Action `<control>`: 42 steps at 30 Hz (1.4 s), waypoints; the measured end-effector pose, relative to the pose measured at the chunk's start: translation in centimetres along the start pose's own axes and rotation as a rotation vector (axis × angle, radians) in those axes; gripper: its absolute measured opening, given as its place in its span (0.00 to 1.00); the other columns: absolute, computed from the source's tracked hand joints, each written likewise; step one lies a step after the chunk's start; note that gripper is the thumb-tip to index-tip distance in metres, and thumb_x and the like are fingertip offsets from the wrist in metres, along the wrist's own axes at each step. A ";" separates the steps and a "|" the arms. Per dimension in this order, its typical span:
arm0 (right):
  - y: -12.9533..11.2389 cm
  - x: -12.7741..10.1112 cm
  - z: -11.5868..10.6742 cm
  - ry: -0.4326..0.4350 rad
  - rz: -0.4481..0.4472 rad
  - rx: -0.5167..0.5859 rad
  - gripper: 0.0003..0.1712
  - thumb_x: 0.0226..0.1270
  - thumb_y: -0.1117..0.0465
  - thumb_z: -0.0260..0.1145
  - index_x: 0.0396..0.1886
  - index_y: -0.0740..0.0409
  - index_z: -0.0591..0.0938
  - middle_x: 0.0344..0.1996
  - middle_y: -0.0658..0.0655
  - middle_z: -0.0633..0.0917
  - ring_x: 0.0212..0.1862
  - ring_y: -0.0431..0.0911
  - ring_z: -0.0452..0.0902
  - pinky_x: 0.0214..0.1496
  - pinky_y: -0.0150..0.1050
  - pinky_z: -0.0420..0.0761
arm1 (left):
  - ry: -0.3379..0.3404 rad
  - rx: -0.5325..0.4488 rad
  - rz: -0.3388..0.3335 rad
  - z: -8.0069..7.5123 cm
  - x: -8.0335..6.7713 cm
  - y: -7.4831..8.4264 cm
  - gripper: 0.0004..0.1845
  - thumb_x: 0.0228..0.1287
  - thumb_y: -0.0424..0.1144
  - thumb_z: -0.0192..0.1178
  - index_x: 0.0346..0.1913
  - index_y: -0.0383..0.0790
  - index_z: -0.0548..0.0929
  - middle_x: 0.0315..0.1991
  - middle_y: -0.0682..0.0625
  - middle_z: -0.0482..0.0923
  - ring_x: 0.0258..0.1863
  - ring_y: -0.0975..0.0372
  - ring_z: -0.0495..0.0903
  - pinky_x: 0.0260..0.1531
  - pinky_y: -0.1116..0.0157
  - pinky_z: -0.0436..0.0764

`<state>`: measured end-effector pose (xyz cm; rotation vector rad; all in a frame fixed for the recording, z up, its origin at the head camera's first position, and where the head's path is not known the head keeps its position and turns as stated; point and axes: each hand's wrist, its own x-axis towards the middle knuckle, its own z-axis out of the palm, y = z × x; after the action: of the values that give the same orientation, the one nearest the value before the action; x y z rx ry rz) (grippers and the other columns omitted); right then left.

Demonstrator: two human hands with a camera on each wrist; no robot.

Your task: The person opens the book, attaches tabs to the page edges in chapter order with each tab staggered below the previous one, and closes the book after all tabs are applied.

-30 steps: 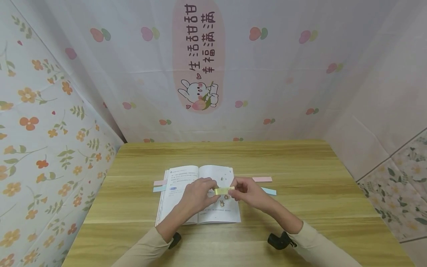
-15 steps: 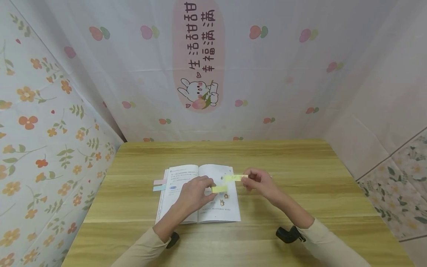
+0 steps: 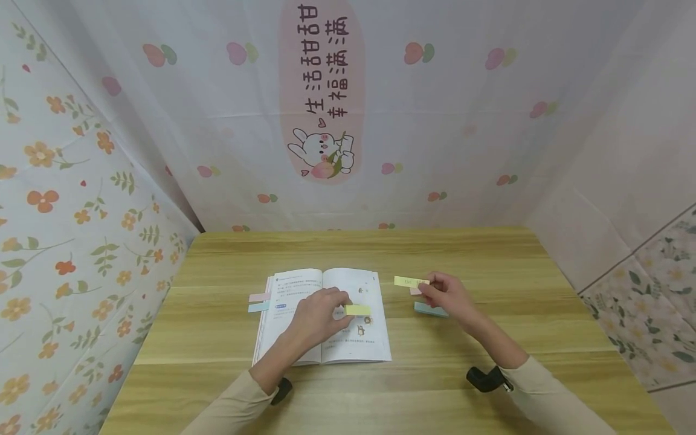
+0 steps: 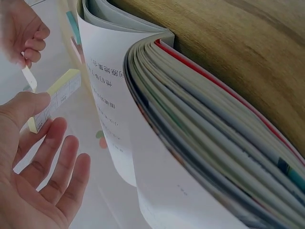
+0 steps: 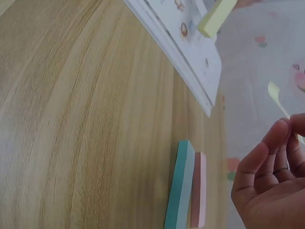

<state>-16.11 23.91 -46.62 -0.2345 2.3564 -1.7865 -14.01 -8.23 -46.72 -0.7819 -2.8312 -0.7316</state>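
My left hand [image 3: 318, 317] is over the open book [image 3: 353, 353], pinching a yellow sticky-note pad [image 3: 357, 310] between thumb and index finger. The left wrist view shows this pad [image 4: 59, 98] as a thick block with printing on its underside; the other fingers are spread loosely. Off the book's right side, my right hand [image 3: 451, 299] pinches a single yellow sticky note [image 3: 404, 281] with handwriting on it. In the right wrist view the loose end of the note [image 5: 274, 90] curls away from the fingertips.
Beneath and beside my right hand, a blue sticky-note pad [image 3: 431, 310] and a pink sticky-note pad [image 5: 202, 191] lie on the wooden table [image 3: 462, 254]. A pink tab [image 3: 259, 297] and a blue tab [image 3: 258, 307] stick out from the book's left edge. Patterned curtains stand behind.
My right hand has pulled the yellow note off the pad and carried it rightward, over the pink and blue pads. The left hand stays in place with its pad.
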 end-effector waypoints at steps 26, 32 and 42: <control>-0.2 0.6 -0.8 -0.012 0.058 0.046 0.19 0.76 0.60 0.64 0.45 0.77 0.75 0.30 0.66 0.80 0.30 0.50 0.74 0.34 0.41 0.79 | -0.182 0.066 0.109 2.9 4.5 6.4 0.09 0.60 0.51 0.73 0.33 0.53 0.84 0.27 0.64 0.77 0.25 0.70 0.71 0.16 0.68 0.70; -0.3 0.5 -0.9 -0.005 0.064 0.035 0.17 0.76 0.59 0.65 0.44 0.73 0.76 0.33 0.67 0.82 0.31 0.49 0.75 0.36 0.42 0.81 | -0.251 0.103 0.121 5.2 5.5 9.5 0.10 0.59 0.51 0.72 0.30 0.54 0.82 0.21 0.63 0.69 0.22 0.68 0.69 0.14 0.67 0.68; -0.4 0.3 -1.1 -0.034 0.034 0.047 0.13 0.77 0.60 0.64 0.42 0.70 0.76 0.29 0.67 0.79 0.29 0.49 0.71 0.31 0.39 0.76 | -0.291 0.408 0.176 8.2 5.9 11.2 0.11 0.61 0.55 0.70 0.35 0.55 0.84 0.29 0.58 0.78 0.28 0.65 0.76 0.21 0.64 0.76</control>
<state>-16.68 24.75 -45.99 -0.2157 2.2788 -1.8049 -13.24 6.79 -47.81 -1.1132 -2.9504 -0.0079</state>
